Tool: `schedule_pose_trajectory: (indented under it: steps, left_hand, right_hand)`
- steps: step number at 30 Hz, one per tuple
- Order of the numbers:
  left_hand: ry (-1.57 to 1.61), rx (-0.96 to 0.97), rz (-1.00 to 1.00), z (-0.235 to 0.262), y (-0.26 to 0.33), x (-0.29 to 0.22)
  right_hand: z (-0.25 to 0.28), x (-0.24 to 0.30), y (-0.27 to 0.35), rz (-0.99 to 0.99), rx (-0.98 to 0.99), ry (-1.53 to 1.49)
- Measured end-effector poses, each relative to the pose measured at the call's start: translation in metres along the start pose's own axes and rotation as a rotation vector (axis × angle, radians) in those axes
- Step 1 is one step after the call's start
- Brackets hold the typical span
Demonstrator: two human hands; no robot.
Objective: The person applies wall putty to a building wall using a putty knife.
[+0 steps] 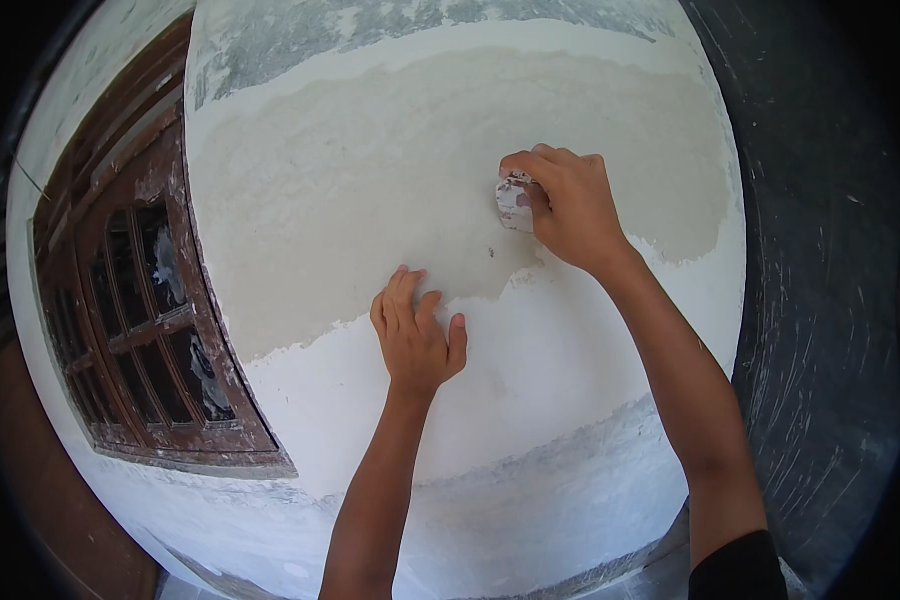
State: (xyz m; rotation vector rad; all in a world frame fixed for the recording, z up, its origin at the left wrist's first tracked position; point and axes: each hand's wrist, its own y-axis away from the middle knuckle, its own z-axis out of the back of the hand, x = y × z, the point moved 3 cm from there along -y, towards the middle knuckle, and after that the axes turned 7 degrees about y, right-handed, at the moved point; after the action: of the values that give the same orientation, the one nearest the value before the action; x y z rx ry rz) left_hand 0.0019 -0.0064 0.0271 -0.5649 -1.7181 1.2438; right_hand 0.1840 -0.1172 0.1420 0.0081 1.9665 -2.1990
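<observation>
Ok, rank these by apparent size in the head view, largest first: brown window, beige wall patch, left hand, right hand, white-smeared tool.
1. Beige wall patch
2. Brown window
3. Left hand and right hand: too alike to rank
4. White-smeared tool, partly hidden by the right hand

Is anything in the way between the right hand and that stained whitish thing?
Nothing that I can see: the right hand has the stained whitish piece in its grip, in front of the wall. The left hand is lower down and to the left, apart from it.
</observation>
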Motion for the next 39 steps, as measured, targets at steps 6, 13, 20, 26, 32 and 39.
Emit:
schedule_pose_trajectory:
  steps: [6, 13, 20, 26, 32, 39]
  left_hand:
    - [-0.012, 0.018, 0.002, -0.002, 0.001, 0.0]
    - [-0.01, 0.0, 0.006, 0.0, 0.0, -0.001]
    - [-0.014, -0.001, 0.011, -0.001, 0.0, -0.001]
    - [-0.017, 0.015, 0.001, 0.001, 0.0, 0.0]
    - [-0.031, 0.023, 0.008, 0.001, 0.002, 0.0]
    - [-0.01, 0.001, 0.0, 0.0, -0.001, -0.002]
  right_hand:
    - [-0.021, 0.019, 0.007, 0.249, 0.389, -0.009]
    - [-0.012, 0.018, -0.007, 0.234, 0.254, -0.084]
    - [-0.001, 0.002, -0.021, 0.12, -0.045, 0.013]
    - [-0.019, -0.002, -0.001, 0.056, 0.162, -0.079]
    - [-0.017, 0.007, 0.01, 0.029, 0.12, -0.3]
    - [-0.001, -0.024, -0.005, -0.253, -0.227, -0.186]
